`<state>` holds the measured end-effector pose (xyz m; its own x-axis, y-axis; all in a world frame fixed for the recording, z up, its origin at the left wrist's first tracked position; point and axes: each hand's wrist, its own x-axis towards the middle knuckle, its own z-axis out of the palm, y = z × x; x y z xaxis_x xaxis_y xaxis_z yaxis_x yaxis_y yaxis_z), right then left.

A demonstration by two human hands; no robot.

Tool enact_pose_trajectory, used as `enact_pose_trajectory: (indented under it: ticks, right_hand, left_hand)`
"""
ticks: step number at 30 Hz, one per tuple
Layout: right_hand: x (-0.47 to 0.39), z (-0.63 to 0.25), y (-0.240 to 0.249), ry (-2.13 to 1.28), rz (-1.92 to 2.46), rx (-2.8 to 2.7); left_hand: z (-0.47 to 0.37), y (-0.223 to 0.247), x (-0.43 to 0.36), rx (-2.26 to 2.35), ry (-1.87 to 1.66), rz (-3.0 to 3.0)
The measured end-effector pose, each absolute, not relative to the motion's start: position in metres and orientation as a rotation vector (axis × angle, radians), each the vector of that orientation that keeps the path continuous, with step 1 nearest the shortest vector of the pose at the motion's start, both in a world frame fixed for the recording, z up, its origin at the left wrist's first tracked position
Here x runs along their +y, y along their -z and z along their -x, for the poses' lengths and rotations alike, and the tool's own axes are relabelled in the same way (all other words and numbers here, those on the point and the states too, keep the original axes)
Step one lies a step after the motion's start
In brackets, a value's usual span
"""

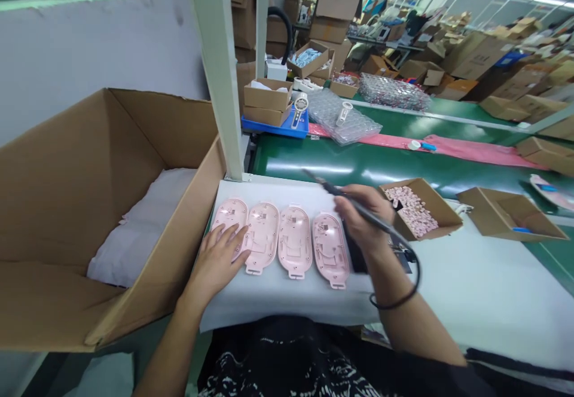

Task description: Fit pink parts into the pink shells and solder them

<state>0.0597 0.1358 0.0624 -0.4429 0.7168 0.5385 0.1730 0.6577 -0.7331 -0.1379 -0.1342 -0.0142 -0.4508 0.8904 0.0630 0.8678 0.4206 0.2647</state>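
Observation:
Several pink plastic housings (295, 241) with rounded ends and small tabs lie in a row on the white worktop (269, 301). My left hand (219, 259) rests with spread fingers over the leftmost housing (231, 210) and reaches the edge of its neighbour (262, 235). In my right hand (368, 214) is a soldering iron (334, 189) with a black handle, its thin tip pointing up and left, above the worktop. The iron's cable (419, 271) loops down past my right wrist. Under that hand, a dark flat object (355, 250) is partly hidden.
A large open carton (174, 253) with white wrapping stands at the left, beside a pale metal post (219, 74). To the right are a box of small pink parts (442, 229) and another open box (506, 220). A green conveyor belt (287, 158) runs behind the worktop.

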Motion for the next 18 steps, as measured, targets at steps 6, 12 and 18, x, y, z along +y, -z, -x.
enact_pose_trajectory:
  ticks: [6, 12, 18]
  right_hand:
    - [0.222, -0.203, -0.034, -0.092, 0.737, -2.232]
    - [0.244, -0.256, 0.006, -0.113, 0.538, -2.576]
    - [0.250, -0.255, -0.001, -0.189, 0.519, -2.734]
  left_hand:
    - [0.149, 0.021, -0.157, 2.618, -0.388, -1.582]
    - [0.167, 0.027, -0.176, 2.524, -0.303, -1.771]
    - [0.142, -0.028, -0.160, 2.751, -0.439, -1.778]
